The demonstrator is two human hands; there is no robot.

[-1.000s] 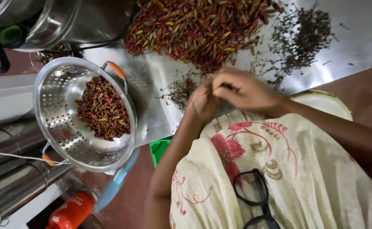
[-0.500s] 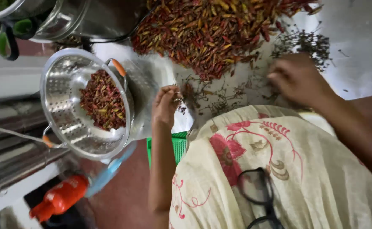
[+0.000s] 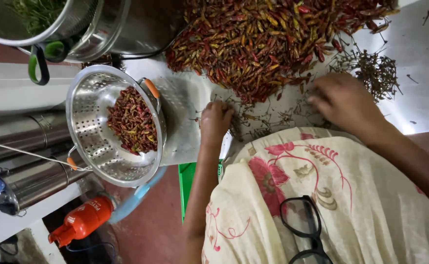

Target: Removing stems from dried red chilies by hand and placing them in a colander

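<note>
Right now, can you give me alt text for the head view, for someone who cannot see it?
A person's left hand and right hand rest on a metal table at the edge of a big pile of dried red chillies. A steel colander with chillies sits to the left; loose stems lie right.

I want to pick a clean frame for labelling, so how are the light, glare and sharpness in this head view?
Head view: lighting is even and bright; the colander and chilli pile look sharp. Glare whitens the steel tabletop at the right. The right hand is slightly motion-blurred; the left hand is clearer. Edges bend a little, like a wide lens.
</note>
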